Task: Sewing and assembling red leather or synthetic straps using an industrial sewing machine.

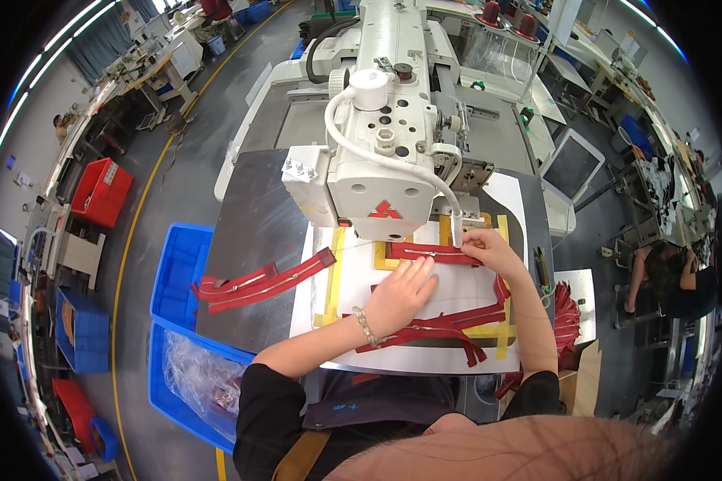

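Under the head of a white industrial sewing machine (377, 188) lies a red zipper (433, 254) within a yellow-edged frame on a white sheet. My left hand (399, 295) rests flat, its outstretched fingertips at the zipper's lower edge. At the zipper's right end, my right hand (493, 253) has thumb and forefinger pinched together on it, close to a white tube of the machine. More red zippers (441, 327) are spread on the sheet nearer to me, partly beneath my left wrist. Another pair of red zippers (269, 282) lies to the left on the dark table.
Blue bins (180, 276) stand against the table's left side, the nearer one holding clear plastic. A bundle of red zippers (566, 317) and a cardboard box (586, 377) are at the right. A screen (576, 164) stands beyond the table's right edge.
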A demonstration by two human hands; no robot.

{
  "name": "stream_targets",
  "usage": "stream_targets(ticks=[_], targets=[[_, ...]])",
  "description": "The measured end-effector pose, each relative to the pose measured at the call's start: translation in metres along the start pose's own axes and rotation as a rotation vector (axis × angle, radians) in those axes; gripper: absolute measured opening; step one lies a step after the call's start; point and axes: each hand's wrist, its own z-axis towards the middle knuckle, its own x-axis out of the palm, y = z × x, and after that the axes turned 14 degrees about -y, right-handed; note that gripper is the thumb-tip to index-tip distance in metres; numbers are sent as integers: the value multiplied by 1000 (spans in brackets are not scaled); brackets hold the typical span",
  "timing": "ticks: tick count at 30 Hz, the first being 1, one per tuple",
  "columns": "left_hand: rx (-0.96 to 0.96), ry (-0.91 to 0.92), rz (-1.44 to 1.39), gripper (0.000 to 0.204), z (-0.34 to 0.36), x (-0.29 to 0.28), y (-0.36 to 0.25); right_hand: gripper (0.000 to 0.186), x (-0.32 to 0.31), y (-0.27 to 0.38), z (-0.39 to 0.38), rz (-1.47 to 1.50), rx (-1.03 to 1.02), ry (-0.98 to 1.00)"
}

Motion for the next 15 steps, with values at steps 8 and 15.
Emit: stream_targets(ticks=[8,15], targets=[[-171,128,-58,69,-15,3,-1,12,4,-2,20,-111,-35,91],[-195,154,20,77,-16,10,3,24,-3,10,15,-115,65,88]])
